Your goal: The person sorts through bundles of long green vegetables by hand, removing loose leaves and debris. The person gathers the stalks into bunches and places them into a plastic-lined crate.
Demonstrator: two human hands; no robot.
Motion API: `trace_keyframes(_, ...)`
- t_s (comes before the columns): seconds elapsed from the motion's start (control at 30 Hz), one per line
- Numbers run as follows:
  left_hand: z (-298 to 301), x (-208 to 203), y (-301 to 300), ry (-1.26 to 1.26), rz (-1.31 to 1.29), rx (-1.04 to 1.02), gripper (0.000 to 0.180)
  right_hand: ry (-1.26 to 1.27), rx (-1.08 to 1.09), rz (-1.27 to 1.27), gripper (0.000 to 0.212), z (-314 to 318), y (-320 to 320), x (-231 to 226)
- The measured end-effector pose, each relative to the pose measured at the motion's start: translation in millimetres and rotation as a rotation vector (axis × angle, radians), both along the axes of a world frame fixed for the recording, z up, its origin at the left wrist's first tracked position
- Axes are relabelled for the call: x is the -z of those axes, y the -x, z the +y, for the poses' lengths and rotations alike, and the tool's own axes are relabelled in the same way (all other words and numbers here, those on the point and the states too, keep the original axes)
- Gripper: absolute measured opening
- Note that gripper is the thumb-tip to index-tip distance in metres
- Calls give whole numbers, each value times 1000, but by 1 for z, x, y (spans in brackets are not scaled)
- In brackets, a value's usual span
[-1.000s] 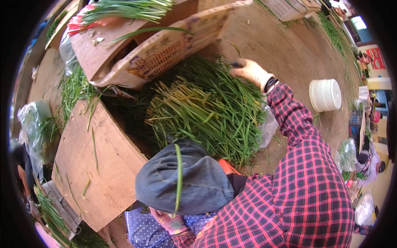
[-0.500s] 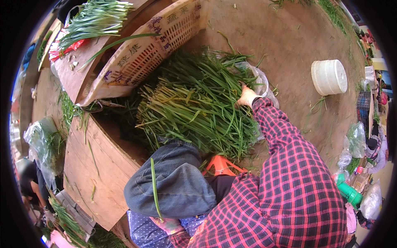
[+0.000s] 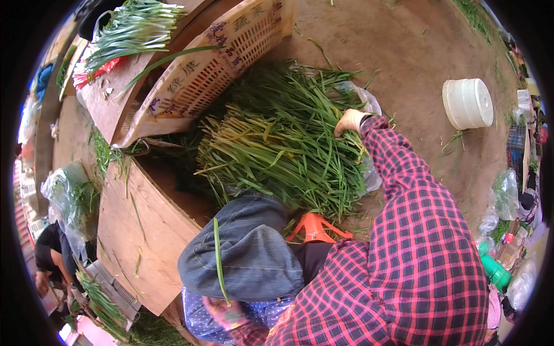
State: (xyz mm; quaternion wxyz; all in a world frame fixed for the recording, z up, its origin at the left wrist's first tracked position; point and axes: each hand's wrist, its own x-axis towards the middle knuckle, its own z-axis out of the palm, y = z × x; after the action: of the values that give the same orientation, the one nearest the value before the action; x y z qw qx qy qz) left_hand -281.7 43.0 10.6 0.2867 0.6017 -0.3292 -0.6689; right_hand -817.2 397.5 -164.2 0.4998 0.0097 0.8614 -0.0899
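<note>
A big heap of long, flat green leafy stalks (image 3: 288, 144), yellowish at the cut ends, lies on the ground before my knees. At its far right edge my right hand (image 3: 350, 122) has its fingers curled down over the leaf tips, beside a clear plastic bag (image 3: 370, 102) partly under the heap. Low by my thigh, my left hand (image 3: 222, 311) rests near a blue dotted cloth (image 3: 199, 320); its fingers are blurred and partly hidden. A single green leaf (image 3: 219, 262) lies across my jeans knee.
A white plastic basket (image 3: 202, 72) leans at the heap's left. Wooden boards (image 3: 141, 230) stand left; bundled stalks (image 3: 135, 29) lie on a table at upper left. A white bucket (image 3: 467, 104) stands right. An orange stool (image 3: 316, 228) is by my leg. Another person (image 3: 55, 254) works at far left.
My right hand has turned over, its fingers going from spread to curled down on the leaves. My left hand has shifted slightly left. The whole view has shifted a little.
</note>
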Motion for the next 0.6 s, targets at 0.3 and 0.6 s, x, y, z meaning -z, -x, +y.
trace_keyframes(0.3,-10,-125,148,404,337,421,51,539,261,-141,28,16,-14,-45)
trace_keyframes(0.6,141,-16,324,-562,424,780,50,788,728,-355,34,3,-33,-73)
